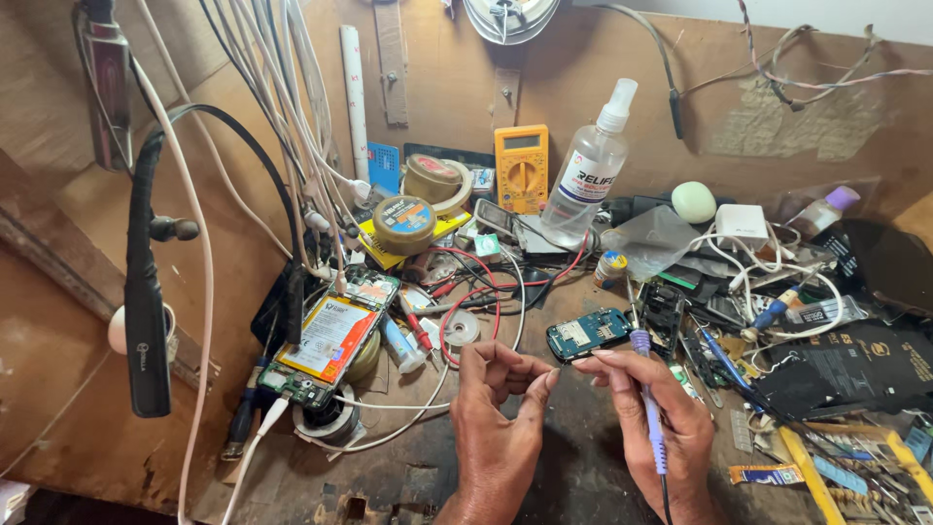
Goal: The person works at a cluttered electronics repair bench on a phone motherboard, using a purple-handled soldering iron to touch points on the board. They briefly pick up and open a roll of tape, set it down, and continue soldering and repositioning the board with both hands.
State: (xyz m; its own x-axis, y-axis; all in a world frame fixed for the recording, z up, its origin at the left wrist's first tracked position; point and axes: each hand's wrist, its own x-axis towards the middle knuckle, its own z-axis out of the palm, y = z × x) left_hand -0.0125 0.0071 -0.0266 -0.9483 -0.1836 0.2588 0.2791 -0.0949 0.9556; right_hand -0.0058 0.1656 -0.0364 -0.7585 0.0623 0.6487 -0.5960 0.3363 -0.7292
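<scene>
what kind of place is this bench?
Most likely a phone or small-electronics repair bench. A yellow multimeter leans against the back board, an opened phone lies with its battery exposed, and the right hand holds a soldering iron near a blue circuit board.

A clear spray bottle [589, 175] at the back wall wears a white label with blue and red print; left of it, the yellow multimeter [521, 167] shows a grey screen; the opened phone [330, 340] carries an orange-white battery label.
</scene>
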